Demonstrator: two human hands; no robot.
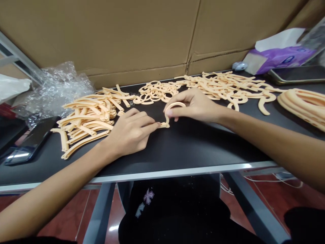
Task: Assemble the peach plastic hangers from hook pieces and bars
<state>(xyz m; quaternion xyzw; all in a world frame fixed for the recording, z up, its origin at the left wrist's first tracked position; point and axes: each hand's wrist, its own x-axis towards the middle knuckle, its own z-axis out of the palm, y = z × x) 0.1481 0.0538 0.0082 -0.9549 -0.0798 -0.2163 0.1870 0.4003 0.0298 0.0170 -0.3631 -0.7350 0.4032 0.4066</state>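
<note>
2 bare hands share 1 peach-coloured strip point(167, 118) in my head-camera feed, and I read both as gripping it. Nearest to the lens sits the wearer's dark clothing point(147, 203), below the metal-edged black table point(177, 168). The left hand point(129, 130) pinches the strip's lower end just above the tabletop; the right hand point(195, 105) clasps the upper curve between thumb and fingers, so the strip stands in an open arc between them. That hold looks meant to keep the piece bent and under control, apart from the heaps. Left of the hands lies a heap of straight strips point(86, 118), roughly parallel, as if grouped by shape, with a phone point(30, 142) just beyond it. Farther back, a tangle of small rings point(156, 92) and a spread of hooked pieces point(223, 84) run along the table, and a coil of thick loops point(302, 108) sits at the right. Behind them I see a computer mouse point(239, 66), a purple tissue pack point(281, 59), bubble wrap point(58, 89) and a cardboard sheet point(101, 34).
</note>
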